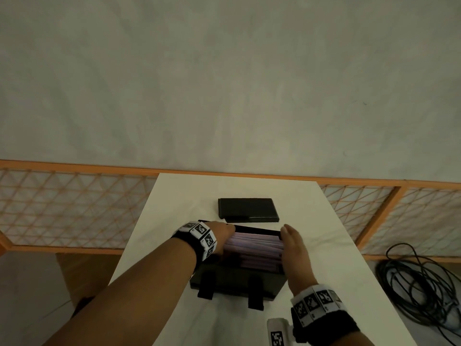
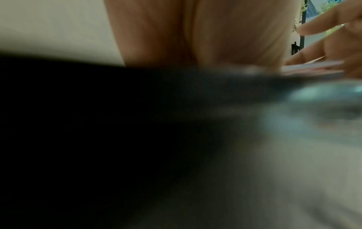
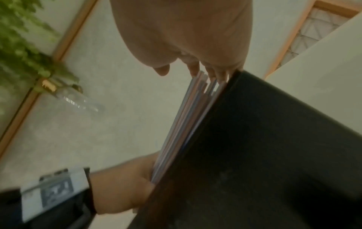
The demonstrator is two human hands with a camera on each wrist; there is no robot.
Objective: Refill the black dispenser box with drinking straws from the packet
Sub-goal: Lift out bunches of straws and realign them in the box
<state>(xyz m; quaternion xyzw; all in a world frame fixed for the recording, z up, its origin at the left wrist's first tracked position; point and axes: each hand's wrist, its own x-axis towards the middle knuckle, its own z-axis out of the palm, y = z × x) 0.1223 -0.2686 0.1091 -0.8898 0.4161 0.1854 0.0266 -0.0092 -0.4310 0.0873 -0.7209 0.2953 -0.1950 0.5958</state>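
Observation:
The black dispenser box (image 1: 237, 278) stands open on the white table (image 1: 174, 201), with a bundle of pale pink and purple straws (image 1: 252, 248) lying lengthwise in its top. My left hand (image 1: 222, 234) reaches down into the box's left end and holds that end of the bundle (image 3: 176, 131). Its fingers are mostly hidden. My right hand (image 1: 291, 245) stands edge-on at the right end, fingers (image 3: 195, 69) straight against the straw tips. The left wrist view is blurred and mostly dark. No packet is visible.
The box's flat black lid (image 1: 248, 209) lies on the table just behind the box. A coil of black cable (image 1: 419, 283) sits on the floor to the right. An orange-framed lattice screen (image 1: 74, 208) runs behind the table. A green plant (image 3: 23, 46) shows in the right wrist view.

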